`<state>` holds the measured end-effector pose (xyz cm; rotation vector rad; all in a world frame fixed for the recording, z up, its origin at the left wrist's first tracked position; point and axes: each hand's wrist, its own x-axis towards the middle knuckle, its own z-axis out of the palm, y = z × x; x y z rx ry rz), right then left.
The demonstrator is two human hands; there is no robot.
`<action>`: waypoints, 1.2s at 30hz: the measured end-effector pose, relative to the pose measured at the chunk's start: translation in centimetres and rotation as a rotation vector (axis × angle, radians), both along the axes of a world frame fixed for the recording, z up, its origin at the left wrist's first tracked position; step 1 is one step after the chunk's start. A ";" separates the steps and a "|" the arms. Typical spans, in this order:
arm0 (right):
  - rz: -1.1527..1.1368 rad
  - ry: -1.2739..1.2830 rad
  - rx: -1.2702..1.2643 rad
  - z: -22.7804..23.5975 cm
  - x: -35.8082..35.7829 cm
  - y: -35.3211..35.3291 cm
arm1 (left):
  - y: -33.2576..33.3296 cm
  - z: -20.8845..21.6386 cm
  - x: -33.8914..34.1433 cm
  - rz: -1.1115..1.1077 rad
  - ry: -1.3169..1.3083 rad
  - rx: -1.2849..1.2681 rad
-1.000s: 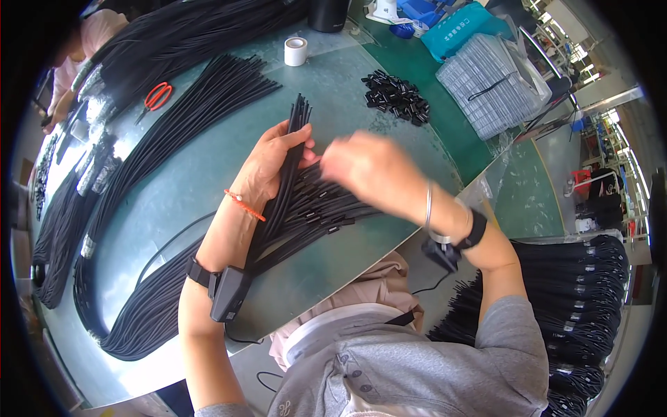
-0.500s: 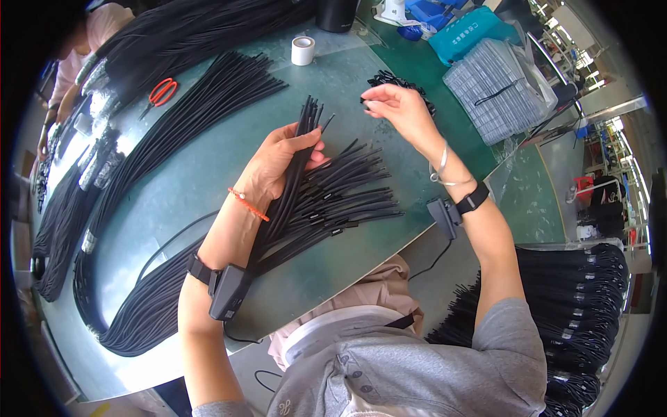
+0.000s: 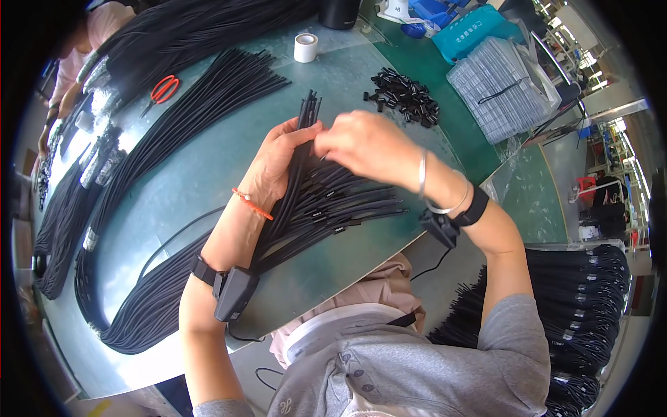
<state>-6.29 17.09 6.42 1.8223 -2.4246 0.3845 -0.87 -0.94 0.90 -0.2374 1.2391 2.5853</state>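
Note:
My left hand (image 3: 281, 149) is wrapped round a bundle of black cables (image 3: 297, 170), their cut ends sticking up past the thumb. Close against its thumb, my right hand (image 3: 361, 146) has its fingers pinched together beside the cables. The small black sleeve it took up is hidden behind those fingers, which are slightly blurred. More cables fan out under both hands, several with short marked black sleeves (image 3: 338, 229) on them. Beyond my right hand lies a loose pile of short black sleeves (image 3: 403, 96).
Red-handled scissors (image 3: 164, 90), a white tape roll (image 3: 306, 48) and a long cable bundle (image 3: 187, 118) lie farther back on the green table. Stacked clear plastic trays (image 3: 504, 87) stand at right. Cable bundles (image 3: 577, 313) hang at lower right. Another person (image 3: 104, 28) is at far left.
My right hand has come from the sleeve pile leftward and nearer, to the cables at my left thumb, leaving the pile in full view. My left hand keeps its hold.

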 end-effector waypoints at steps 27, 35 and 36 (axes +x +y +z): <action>-0.307 -0.972 -0.410 -1.1 -5.0 3.1 | 1.0 0.8 0.1 -0.037 0.022 -0.062; -0.181 -0.909 -0.251 1.3 -5.7 3.1 | 0.9 1.0 0.0 -0.004 0.005 -0.050; -0.149 -0.815 -0.183 1.6 -5.9 3.1 | 0.9 1.0 0.0 0.011 -0.011 -0.042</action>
